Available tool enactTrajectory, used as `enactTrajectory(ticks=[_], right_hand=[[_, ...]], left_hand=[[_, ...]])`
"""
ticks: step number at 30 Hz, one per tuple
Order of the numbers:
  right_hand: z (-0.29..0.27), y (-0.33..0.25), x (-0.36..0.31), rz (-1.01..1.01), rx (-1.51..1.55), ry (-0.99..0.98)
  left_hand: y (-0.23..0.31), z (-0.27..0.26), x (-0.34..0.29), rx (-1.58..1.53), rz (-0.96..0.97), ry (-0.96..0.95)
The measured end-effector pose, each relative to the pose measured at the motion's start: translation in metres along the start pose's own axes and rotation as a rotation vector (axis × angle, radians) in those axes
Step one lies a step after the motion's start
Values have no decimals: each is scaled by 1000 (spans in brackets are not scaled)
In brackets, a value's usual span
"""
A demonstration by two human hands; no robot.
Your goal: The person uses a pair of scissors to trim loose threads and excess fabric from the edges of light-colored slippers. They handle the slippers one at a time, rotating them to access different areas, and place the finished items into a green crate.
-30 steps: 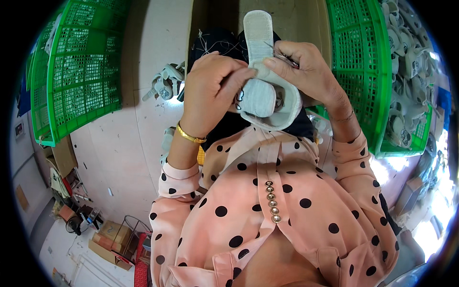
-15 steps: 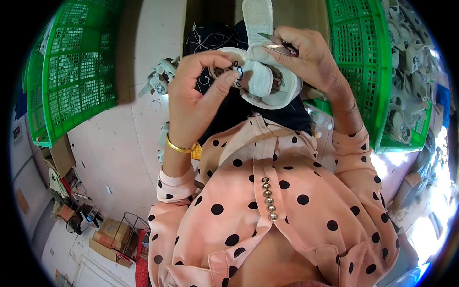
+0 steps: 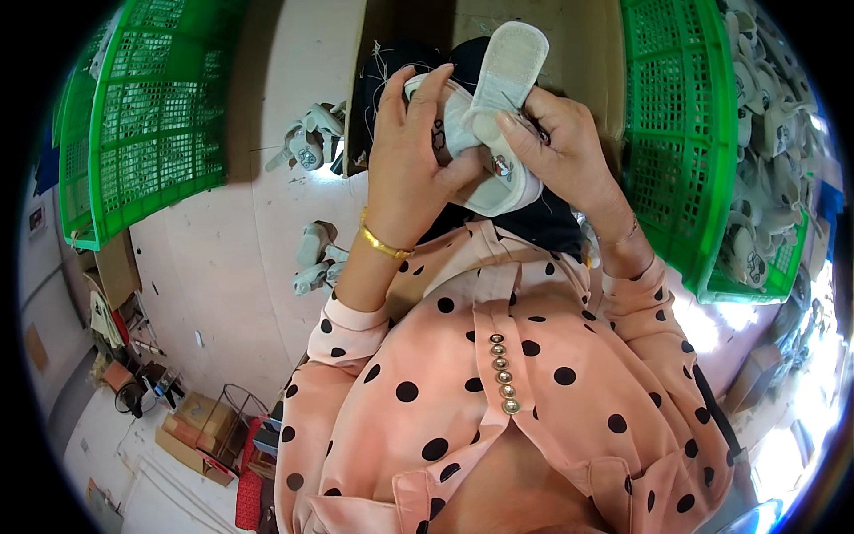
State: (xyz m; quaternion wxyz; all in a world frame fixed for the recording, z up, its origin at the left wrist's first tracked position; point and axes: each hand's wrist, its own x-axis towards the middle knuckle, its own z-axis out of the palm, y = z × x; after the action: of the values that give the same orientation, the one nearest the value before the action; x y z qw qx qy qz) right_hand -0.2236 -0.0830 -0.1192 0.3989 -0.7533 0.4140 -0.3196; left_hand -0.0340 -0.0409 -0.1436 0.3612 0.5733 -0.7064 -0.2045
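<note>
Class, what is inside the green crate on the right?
The green crate holds a heap of pale sandals; those on top show, but whatever lies beneath is covered.

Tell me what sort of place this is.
Likely a small shoe workshop or storeroom: the left hand and right hand hold a pale sandal, a green crate at right is heaped with similar ones, and loose sandals lie on the floor at left.
</note>
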Motion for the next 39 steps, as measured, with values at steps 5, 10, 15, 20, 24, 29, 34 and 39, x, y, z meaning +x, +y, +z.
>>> enactTrajectory(ticks=[5, 10, 15, 20, 24, 29, 34, 39], right_hand=[[17, -10, -17, 108, 117, 19], [35, 3, -37, 228, 284, 294], [41, 13, -54, 303, 441, 452], [57, 11, -70, 402, 597, 447], [23, 24, -87, 297, 667, 593], [-2, -23, -57, 147, -71, 102], [20, -1, -47, 10, -302, -355], [28, 5, -52, 114, -190, -356]], left_hand=[[-8, 12, 4, 229, 71, 49], [-1, 6, 8, 99, -27, -71], [10, -8, -6, -17, -361, -149], [5, -1, -33, -270, -604, -76], [-5, -12, -48, -111, -522, -25], [-2, -9, -58, -97, -327, -137], [2, 2, -69, -83, -237, -235], [10, -3, -71, -241, -408, -312]])
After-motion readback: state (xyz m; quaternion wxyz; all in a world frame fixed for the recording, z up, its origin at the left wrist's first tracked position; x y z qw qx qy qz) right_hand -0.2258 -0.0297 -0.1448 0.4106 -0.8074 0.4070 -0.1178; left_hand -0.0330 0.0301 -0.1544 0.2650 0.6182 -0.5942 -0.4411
